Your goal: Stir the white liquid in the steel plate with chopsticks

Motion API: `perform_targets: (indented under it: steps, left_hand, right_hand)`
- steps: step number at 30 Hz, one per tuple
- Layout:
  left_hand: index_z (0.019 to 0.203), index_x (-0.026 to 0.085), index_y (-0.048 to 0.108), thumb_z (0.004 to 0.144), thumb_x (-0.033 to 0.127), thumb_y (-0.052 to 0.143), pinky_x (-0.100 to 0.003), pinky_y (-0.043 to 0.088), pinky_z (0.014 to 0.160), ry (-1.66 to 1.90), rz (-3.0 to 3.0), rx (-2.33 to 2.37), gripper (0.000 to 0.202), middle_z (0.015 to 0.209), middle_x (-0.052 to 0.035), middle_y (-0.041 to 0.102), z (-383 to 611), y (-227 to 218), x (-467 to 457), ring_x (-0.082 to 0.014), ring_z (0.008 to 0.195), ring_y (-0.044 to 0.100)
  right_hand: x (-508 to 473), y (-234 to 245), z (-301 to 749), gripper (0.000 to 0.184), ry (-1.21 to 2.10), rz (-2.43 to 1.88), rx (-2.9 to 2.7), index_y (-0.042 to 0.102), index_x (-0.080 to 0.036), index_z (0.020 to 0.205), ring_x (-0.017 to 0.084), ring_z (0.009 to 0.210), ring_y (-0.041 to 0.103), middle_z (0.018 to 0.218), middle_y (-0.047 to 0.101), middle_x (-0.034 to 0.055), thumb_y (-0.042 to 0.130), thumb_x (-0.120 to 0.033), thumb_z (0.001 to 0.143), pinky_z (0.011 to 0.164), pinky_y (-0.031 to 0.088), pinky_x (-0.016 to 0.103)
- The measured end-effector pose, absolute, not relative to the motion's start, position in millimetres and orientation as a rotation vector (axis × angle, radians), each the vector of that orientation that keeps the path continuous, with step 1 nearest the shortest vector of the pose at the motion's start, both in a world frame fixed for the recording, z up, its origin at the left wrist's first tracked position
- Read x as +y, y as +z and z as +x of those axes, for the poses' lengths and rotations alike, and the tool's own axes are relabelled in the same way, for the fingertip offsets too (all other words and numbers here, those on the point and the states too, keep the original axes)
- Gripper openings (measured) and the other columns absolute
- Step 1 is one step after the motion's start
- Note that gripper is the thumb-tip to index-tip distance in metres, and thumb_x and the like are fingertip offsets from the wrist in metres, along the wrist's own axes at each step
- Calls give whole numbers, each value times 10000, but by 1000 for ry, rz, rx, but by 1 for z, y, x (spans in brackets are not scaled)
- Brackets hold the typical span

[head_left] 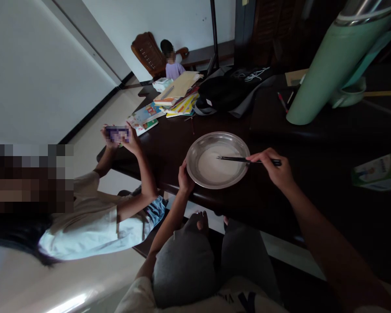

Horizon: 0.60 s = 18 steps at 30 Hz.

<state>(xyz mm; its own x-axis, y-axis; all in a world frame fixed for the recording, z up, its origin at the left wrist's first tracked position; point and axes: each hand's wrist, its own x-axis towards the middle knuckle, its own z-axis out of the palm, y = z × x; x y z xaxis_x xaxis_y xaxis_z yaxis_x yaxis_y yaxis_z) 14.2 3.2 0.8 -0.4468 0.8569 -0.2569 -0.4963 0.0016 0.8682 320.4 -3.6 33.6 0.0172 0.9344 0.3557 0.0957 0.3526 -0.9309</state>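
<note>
Steel bowl (193,156) set near edge of dark table (166,148), apparently for easy reach; white liquid (215,171) held inside. Left hand (185,177) pressed against bowl at 8 o'clock, likely as brace; fingers partly hidden, closure cannot be told. Chopsticks (231,159) pinched by right hand (272,165) at 3 o'clock, gripped far back, probably so fingers stay dry; tips pointed inward over liquid. Books (179,93) piled at 11 o'clock, flask (329,65) at 2, both apart from bowl.

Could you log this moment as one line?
left hand: holds metal bowl | right hand: holds dark chopsticks, tips at white contents | nearby: books, green bottle
</note>
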Motion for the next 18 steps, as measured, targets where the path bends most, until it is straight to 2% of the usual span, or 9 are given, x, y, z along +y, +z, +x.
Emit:
perform_targets:
  steps: [4,7,10,14,16,18]
  left_hand:
    - [816,249,780,892,380,751,-377,611,1035,1635,429,1231,154,938,-53,841,15,3,3,-311,1141,785]
    - [833,247,782,900,372,729,-379,609,1049,1625,432,1231,152,950,-56,841,15,3,2,-314,1176,781]
    - [881,239,800,914,359,706,-393,608,1054,1632,436,1229,156,977,-57,850,14,1,3,-312,1174,783]
    - [853,235,795,917,322,695,-369,616,1023,1656,391,1255,147,963,-53,855,13,-1,3,-294,1120,790]
    - [855,235,794,916,339,722,-365,619,1025,1655,399,1252,141,961,-50,857,13,-2,3,-299,1134,792]
    - [870,239,798,909,370,754,-367,622,1031,1648,420,1230,143,964,-45,858,11,-4,3,-307,1158,793]
  right_hand:
    - [-3,34,322,578,949,-1020,-1282,781,-296,714,298,838,838,808,856,51,660,-765,1030,939,658,505]
    - [-5,32,317,561,1031,-974,-1416,817,-307,757,298,905,837,877,877,54,682,-794,1001,974,651,499]
    - [-4,31,317,530,956,-989,-1477,850,-327,813,305,1005,832,963,895,53,680,-792,1003,1043,627,513]
    - [-2,34,323,567,881,-1041,-1293,801,-301,734,296,896,839,857,876,52,661,-762,1032,978,645,501]
    - [-3,35,322,586,948,-1011,-1276,784,-292,703,285,822,835,800,861,48,670,-770,1022,920,659,481]
    - [-5,35,318,574,1025,-966,-1350,809,-293,727,283,839,841,819,870,47,691,-782,1003,921,660,471]
